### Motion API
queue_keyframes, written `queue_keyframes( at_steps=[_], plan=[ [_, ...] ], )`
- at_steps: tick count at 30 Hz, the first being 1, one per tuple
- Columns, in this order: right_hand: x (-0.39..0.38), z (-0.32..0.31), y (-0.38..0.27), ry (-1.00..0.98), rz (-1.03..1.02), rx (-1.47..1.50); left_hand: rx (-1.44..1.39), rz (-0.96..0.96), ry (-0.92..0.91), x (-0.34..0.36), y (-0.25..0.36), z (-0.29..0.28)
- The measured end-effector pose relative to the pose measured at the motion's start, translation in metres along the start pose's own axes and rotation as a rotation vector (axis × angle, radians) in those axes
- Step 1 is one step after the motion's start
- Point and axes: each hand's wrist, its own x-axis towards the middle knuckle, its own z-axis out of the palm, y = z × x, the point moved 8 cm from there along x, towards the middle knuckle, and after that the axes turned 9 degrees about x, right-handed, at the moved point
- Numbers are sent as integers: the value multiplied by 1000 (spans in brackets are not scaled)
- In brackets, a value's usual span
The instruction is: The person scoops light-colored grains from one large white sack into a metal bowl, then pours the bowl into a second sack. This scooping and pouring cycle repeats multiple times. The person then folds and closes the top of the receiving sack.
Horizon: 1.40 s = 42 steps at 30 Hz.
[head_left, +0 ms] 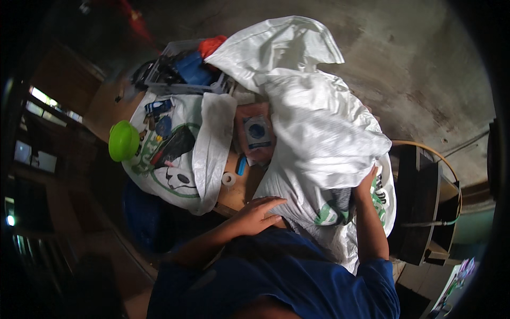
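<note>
A large, full white woven sack (319, 122) with green and black print lies in front of me, its loose upper end spread toward the far side. My right hand (365, 183) is at the sack's right side, its fingers hidden behind a fold of the white cloth. At the sack's near left edge is my left hand (259, 217), with fingers stretched out and thumb apart, holding nothing. Its fingertips overlap the sack in view; I cannot tell whether they press on it. The sack's middle fold looks slightly smeared by motion.
A second white sack (212, 154) lies left on the wooden table (229, 198), with small items on it. Between the sacks are a pinkish packet (255, 133), a tape roll (228, 179) and a blue object (241, 166). A green bowl (124, 140) and plastic crate (186, 87) stand beyond.
</note>
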Motion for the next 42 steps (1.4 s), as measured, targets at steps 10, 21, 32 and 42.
queue_keyframes(
  at_steps=[10, 21, 32, 42],
  plan=[
    [33, -29, -29, -455, -178, 145, 63, 204, 123, -5, 20, 7],
    [-252, -202, 76, -72, 1086, -671, 136, 168, 69, -27, -19, 35],
    [-309, -106, 10, 311, 1281, 1727, 272, 517, 123, 12, 72, 0],
    [-151, -157, -77, 264, 679, 1731, 625, 471, 391, 131, 128, -37]
  ],
)
